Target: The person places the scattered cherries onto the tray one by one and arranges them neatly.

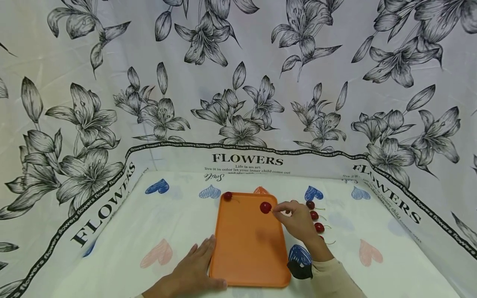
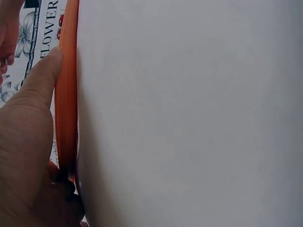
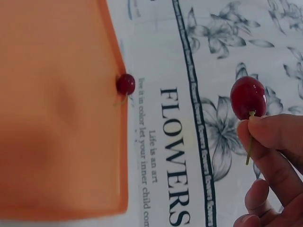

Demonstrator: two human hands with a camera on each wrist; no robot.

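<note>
My right hand pinches a red cherry by its green stem between thumb and forefinger. In the head view that cherry hangs over the upper right part of an orange tray. Another cherry lies at the tray's far left corner, its stem pointing right. My left hand rests against the tray's left edge with fingers extended, the thumb at the near left corner. The left wrist view shows the left thumb along the tray's orange rim.
Several cherries with stems stand in a column right of the tray, partly behind the right hand. A white cloth with printed hearts covers the table. A flower-printed curtain rises at the back and sides.
</note>
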